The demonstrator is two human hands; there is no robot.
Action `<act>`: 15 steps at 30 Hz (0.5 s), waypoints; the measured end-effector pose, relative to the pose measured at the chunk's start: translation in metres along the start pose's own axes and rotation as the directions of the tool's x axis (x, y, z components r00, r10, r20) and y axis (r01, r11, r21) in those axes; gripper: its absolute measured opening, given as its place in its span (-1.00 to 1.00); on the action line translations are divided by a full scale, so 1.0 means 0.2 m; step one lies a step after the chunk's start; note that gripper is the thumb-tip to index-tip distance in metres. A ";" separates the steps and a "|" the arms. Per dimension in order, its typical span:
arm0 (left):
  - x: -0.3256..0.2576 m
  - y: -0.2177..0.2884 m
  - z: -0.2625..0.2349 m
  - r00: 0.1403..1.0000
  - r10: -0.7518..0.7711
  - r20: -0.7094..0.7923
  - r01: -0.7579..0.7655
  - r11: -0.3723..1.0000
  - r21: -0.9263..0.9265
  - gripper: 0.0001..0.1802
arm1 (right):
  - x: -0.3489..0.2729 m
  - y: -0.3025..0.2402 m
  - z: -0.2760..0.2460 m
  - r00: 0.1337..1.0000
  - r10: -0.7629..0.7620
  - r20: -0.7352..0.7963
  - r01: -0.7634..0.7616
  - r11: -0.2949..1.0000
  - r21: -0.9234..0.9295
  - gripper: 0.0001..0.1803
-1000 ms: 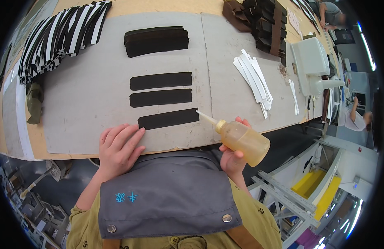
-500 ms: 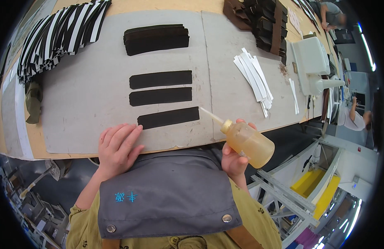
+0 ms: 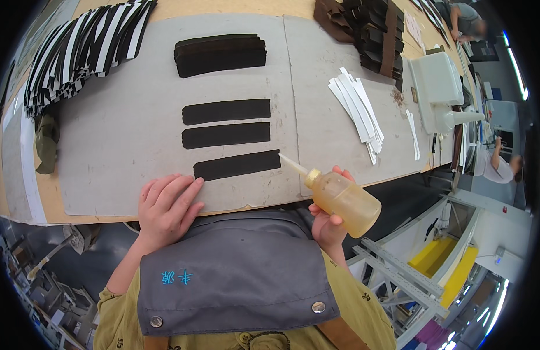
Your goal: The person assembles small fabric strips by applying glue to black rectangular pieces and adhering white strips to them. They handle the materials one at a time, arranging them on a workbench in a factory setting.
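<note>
My right hand [image 3: 329, 226] is wrapped round a squeeze bottle [image 3: 349, 202] of yellowish liquid, tilted with its long pale nozzle at the right end of the nearest black strip [image 3: 238, 166]. I cannot tell whether the tip touches the strip. At that strip's left end lies my left hand [image 3: 166, 207], fingers stretched out flat, the fingertips touching or just beside the corner. Two more black strips, a middle one [image 3: 226, 136] and a far one [image 3: 226, 112], lie roughly parallel beyond it. Farther back is a stack of black strips [image 3: 220, 58].
Black and white strips [image 3: 89, 49] are heaped at the far left, above an olive cloth [image 3: 46, 146]. To the right are loose white strips [image 3: 357, 111], a bundle of dark pieces [image 3: 378, 41] and a white container [image 3: 442, 81]. Two people are in the right background.
The bottle in my right hand has shifted slightly left, bringing its nozzle tip to the nearest strip's right end. My left hand has hardly moved.
</note>
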State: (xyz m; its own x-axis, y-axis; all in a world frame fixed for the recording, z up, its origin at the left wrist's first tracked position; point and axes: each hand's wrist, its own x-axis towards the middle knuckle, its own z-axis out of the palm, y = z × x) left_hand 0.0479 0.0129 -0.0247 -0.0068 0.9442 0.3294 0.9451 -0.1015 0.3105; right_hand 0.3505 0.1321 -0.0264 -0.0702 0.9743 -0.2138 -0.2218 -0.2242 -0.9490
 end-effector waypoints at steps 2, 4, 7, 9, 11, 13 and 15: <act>0.00 0.00 0.00 1.000 -0.001 0.002 0.001 1.000 -0.001 -0.55 | 0.00 -0.01 0.03 1.000 -0.005 -0.008 0.005 1.000 -0.025 0.47; 0.00 0.00 0.00 1.000 -0.002 0.005 0.002 1.000 -0.005 -0.54 | -0.01 -0.02 0.04 1.000 -0.003 -0.003 0.003 0.999 -0.045 0.47; 0.00 0.00 0.00 1.000 -0.004 0.005 0.004 1.000 -0.008 -0.53 | -0.01 -0.01 0.04 1.000 0.021 0.023 -0.019 0.998 -0.060 0.47; -0.01 0.00 0.01 1.000 -0.005 0.005 0.005 1.000 -0.008 -0.53 | -0.01 -0.02 0.04 0.998 0.047 0.041 -0.045 0.997 -0.060 0.48; -0.01 0.00 0.01 1.000 -0.007 0.007 0.007 1.000 -0.007 -0.53 | -0.01 -0.02 0.04 0.999 0.043 0.032 -0.041 0.997 -0.061 0.49; -0.01 0.00 0.00 1.000 -0.008 0.006 0.008 1.000 -0.005 -0.53 | -0.01 -0.02 0.04 0.999 0.041 0.020 -0.039 0.997 -0.059 0.50; -0.01 0.00 0.00 1.000 -0.008 0.009 0.008 1.000 -0.004 -0.53 | -0.01 -0.03 0.04 0.999 0.041 0.006 -0.041 0.998 -0.053 0.50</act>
State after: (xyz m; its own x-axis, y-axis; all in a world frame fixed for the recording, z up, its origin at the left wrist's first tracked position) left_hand 0.0484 0.0119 -0.0255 -0.0116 0.9476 0.3192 0.9436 -0.0953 0.3171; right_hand 0.3439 0.1305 -0.0190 -0.0849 0.9641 -0.2514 -0.1667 -0.2625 -0.9504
